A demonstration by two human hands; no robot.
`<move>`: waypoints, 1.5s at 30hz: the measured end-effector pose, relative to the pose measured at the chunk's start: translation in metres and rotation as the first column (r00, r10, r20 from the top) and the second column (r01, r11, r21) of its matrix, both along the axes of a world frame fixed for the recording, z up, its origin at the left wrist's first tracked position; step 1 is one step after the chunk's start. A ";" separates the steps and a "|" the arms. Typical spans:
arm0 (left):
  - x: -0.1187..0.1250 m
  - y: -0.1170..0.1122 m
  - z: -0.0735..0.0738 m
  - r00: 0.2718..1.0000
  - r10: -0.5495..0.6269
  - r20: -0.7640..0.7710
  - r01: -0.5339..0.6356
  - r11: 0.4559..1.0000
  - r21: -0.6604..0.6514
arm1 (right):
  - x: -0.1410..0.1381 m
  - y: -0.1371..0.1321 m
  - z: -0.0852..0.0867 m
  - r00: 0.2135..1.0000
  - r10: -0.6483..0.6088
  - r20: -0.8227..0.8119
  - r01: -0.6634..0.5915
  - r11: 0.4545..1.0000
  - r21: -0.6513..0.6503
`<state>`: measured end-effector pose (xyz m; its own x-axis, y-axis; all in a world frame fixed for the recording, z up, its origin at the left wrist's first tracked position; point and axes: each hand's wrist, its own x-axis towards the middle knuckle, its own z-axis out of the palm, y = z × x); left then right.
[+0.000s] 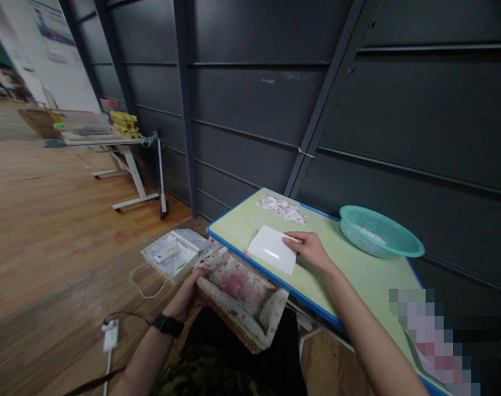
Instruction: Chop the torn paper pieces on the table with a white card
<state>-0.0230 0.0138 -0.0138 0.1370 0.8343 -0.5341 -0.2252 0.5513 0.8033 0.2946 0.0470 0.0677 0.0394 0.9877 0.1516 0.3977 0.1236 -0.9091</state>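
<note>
My right hand [310, 248] grips a white flat scraper card [272, 249] and holds it on the light green table [357, 269] close to its blue front edge. A patch of small pink and white bits [281, 208] lies farther back on the table. My left hand [189, 294], with a black watch on the wrist, holds the left rim of a wicker basket [244, 297] with floral cloth lining. The basket sits on my lap just below the table edge, with pink bits inside it.
A teal plastic basin [378, 231] stands at the table's far right. On the wooden floor to the left lie an open white box [174, 254] and a power strip [110, 335] with cable. A second table [105, 140] with clutter stands far left by the dark wall.
</note>
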 end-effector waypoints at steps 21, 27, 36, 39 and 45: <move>0.001 -0.002 0.002 1.000 0.015 0.006 -0.015 1.000 0.000 | -0.001 0.024 -0.011 0.875 -0.294 0.385 0.124 0.904 0.408; 0.002 -0.001 0.002 1.000 0.026 0.011 -0.026 1.000 -0.007 | -0.017 0.000 -0.009 0.896 -0.133 0.424 -0.037 0.928 0.370; 0.002 -0.002 -0.001 1.000 0.031 0.004 -0.031 1.000 -0.002 | -0.031 -0.016 -0.004 0.966 -0.084 0.243 0.008 0.955 0.297; 0.001 -0.002 -0.003 0.999 0.035 0.007 -0.035 0.999 0.017 | -0.032 -0.013 -0.003 0.989 -0.063 0.137 0.031 0.975 0.222; 0.000 -0.001 -0.002 1.000 0.013 0.001 -0.013 1.000 0.017 | -0.023 -0.005 -0.005 0.999 -0.032 -0.042 0.036 0.995 0.092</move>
<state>-0.0226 0.0131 -0.0160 0.1270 0.8451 -0.5193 -0.2329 0.5343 0.8126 0.2713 0.0425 0.0624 0.0811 0.9673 0.2405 0.3661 0.1955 -0.9098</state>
